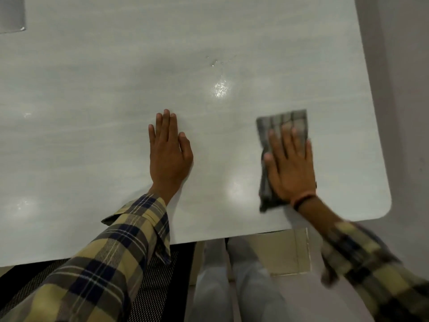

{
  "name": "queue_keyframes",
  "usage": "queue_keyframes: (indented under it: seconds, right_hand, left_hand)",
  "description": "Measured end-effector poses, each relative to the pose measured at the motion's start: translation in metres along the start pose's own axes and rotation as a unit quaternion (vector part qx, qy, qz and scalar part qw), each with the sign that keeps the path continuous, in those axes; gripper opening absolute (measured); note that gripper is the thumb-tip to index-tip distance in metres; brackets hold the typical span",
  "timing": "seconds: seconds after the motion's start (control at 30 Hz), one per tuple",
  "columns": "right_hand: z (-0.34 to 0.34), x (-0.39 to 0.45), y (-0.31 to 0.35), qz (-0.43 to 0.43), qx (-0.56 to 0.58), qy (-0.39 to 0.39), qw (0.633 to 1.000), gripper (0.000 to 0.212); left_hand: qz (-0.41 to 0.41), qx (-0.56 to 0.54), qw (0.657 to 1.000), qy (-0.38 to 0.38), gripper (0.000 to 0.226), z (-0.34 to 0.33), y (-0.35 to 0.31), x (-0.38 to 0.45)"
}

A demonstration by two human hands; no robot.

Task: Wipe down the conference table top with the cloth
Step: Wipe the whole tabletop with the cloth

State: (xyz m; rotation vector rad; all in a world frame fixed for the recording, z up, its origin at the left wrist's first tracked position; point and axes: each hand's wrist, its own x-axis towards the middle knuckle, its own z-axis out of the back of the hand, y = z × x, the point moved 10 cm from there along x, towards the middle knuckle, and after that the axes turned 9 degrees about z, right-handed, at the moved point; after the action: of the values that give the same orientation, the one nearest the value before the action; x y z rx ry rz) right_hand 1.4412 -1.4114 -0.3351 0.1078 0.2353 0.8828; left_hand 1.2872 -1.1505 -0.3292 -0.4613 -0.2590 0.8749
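Observation:
The pale grey conference table top point(97, 94) fills most of the head view. A folded grey checked cloth point(282, 123) lies flat on it near the right front corner. My right hand point(290, 168) presses flat on the cloth, fingers spread, covering its middle and near part. My left hand point(168, 154) rests palm down on the bare table, fingers together, well to the left of the cloth and holding nothing. A few wet drops point(219, 88) glisten on the table beyond the two hands.
The table's rounded front right corner point(383, 210) is close to the cloth. A metal panel point(11, 15) is set in the table at the far left. A dark mesh chair point(160, 287) and my legs show below the front edge.

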Motion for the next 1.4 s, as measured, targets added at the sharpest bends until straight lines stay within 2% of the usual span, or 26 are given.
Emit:
queue_keyframes:
  seconds: [0.07, 0.13, 0.17, 0.23, 0.33, 0.43, 0.57, 0.63, 0.7, 0.77, 0.83, 0.93, 1.03, 1.13, 1.2, 1.4]
  right_hand:
    - [0.015, 0.048, -0.023, -0.087, 0.010, -0.031, 0.996, 0.063]
    - [0.018, 0.079, -0.013, -0.118, 0.015, -0.040, 0.992, 0.064]
    - [0.013, 0.082, 0.005, -0.102, 0.015, -0.039, 0.994, 0.064]
    - [0.002, 0.056, 0.058, -0.016, 0.000, -0.036, 0.999, 0.063]
    - [-0.022, -0.038, 0.104, 0.102, 0.003, 0.012, 0.995, 0.063]
    - [-0.022, -0.083, 0.048, 0.073, 0.018, 0.021, 0.997, 0.063]
    - [0.013, -0.025, -0.080, -0.104, 0.008, -0.013, 0.994, 0.066]
    - [0.024, 0.004, -0.100, -0.164, 0.013, -0.038, 0.986, 0.066]
    - [0.017, 0.001, -0.075, -0.128, 0.007, -0.030, 0.991, 0.065]
    - [0.001, -0.043, -0.040, -0.014, 0.000, 0.000, 1.000, 0.065]
    - [-0.006, -0.094, -0.046, 0.035, 0.007, 0.018, 0.999, 0.066]
    - [0.004, -0.111, -0.112, -0.025, 0.023, 0.017, 0.999, 0.064]
    - [0.020, -0.067, -0.165, -0.047, -0.007, 0.015, 0.999, 0.062]
    - [0.038, -0.007, -0.193, -0.055, -0.002, 0.002, 0.999, 0.061]
    - [0.039, 0.000, -0.188, -0.046, -0.002, 0.002, 0.999, 0.062]
    - [0.013, -0.124, -0.172, 0.031, -0.022, 0.031, 0.999, 0.066]
  left_hand:
    - [-0.004, 0.005, 1.000, -0.004, 0.053, 0.000, 0.001, 0.000]
    - [-0.004, 0.011, 1.000, -0.002, 0.053, 0.000, 0.001, 0.000]
    - [-0.005, 0.012, 1.000, -0.002, 0.053, 0.000, 0.001, 0.000]
    - [-0.006, 0.011, 1.000, 0.002, 0.053, 0.000, 0.001, 0.000]
    - [-0.013, 0.020, 1.000, 0.009, 0.054, -0.001, 0.003, 0.000]
    - [-0.026, 0.043, 0.999, 0.005, 0.053, -0.001, 0.004, -0.002]
    - [-0.070, 0.039, 0.997, 0.006, 0.051, -0.010, -0.029, -0.011]
    - [-0.085, 0.037, 0.996, 0.010, 0.051, -0.026, -0.062, -0.017]
    - [-0.086, 0.026, 0.996, 0.025, 0.052, -0.045, -0.101, -0.024]
    - [-0.101, 0.020, 0.993, 0.048, 0.055, -0.069, -0.144, -0.036]
    - [-0.118, 0.008, 0.990, 0.079, 0.059, -0.091, -0.180, -0.044]
    - [-0.126, 0.038, 0.988, 0.083, 0.061, -0.109, -0.196, -0.055]
    - [-0.129, 0.052, 0.989, 0.057, 0.061, -0.112, -0.195, -0.054]
    - [-0.123, 0.049, 0.989, 0.061, 0.060, -0.113, -0.197, -0.053]
    - [-0.114, 0.045, 0.990, 0.064, 0.060, -0.111, -0.196, -0.051]
    - [-0.115, 0.046, 0.991, 0.053, 0.059, -0.107, -0.196, -0.053]
